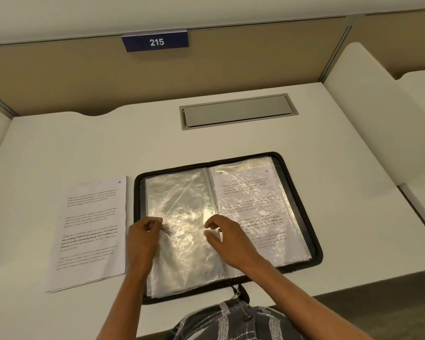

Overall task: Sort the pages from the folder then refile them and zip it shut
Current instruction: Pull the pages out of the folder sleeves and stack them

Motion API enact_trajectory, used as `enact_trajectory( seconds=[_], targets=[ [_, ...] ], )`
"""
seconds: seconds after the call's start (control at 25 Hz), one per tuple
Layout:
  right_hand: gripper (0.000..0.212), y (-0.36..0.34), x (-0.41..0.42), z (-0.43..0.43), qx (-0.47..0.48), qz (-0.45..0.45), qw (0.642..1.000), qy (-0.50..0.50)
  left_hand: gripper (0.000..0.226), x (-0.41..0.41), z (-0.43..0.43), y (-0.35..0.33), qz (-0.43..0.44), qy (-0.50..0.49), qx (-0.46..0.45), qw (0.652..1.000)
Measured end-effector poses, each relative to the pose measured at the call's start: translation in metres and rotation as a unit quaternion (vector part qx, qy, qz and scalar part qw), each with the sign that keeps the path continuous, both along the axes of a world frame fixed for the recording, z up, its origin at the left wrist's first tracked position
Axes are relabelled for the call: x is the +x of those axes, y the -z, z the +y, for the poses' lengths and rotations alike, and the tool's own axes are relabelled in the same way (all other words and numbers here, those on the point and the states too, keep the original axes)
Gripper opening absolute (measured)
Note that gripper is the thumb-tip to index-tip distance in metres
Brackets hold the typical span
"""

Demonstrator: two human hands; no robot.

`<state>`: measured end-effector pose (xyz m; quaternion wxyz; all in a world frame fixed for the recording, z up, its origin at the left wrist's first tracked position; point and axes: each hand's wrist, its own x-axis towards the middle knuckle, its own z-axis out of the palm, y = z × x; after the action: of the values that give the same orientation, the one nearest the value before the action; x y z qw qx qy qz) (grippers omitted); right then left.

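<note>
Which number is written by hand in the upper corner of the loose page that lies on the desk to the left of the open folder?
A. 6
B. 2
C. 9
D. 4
D: the loose page, on the desk left of the folder, bears a 4 in its upper right corner. The 6 is on the filed page in the folder's right side.

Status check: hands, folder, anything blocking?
Left hand pinches clear plastic sleeve. Right hand open over it. Black zip folder open; white printed pages stacked beside it. Nothing blocking.
</note>
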<state>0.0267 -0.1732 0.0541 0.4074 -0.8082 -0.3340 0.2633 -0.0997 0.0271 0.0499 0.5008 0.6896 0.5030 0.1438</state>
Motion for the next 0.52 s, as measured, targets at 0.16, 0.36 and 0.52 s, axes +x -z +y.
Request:
enact_trajectory(
  seconds=[0.16, 0.36, 0.52],
  targets=[
    [0.009, 0.018, 0.018, -0.018, -0.030, -0.024, 0.999, 0.034, 0.007, -0.011, 0.032, 0.019, 0.038, -0.018, -0.017, 0.999],
    [0.015, 0.035, 0.042, -0.044, -0.044, -0.072, 0.992, 0.092, 0.030, -0.005, 0.035, 0.021, 0.122, 0.000, 0.072, 0.990],
    [0.020, 0.040, 0.066, -0.062, -0.047, -0.086, 0.983, 0.153, 0.066, 0.036, -0.010, 0.009, 0.168, 0.076, 0.235, 0.954]
  ],
)
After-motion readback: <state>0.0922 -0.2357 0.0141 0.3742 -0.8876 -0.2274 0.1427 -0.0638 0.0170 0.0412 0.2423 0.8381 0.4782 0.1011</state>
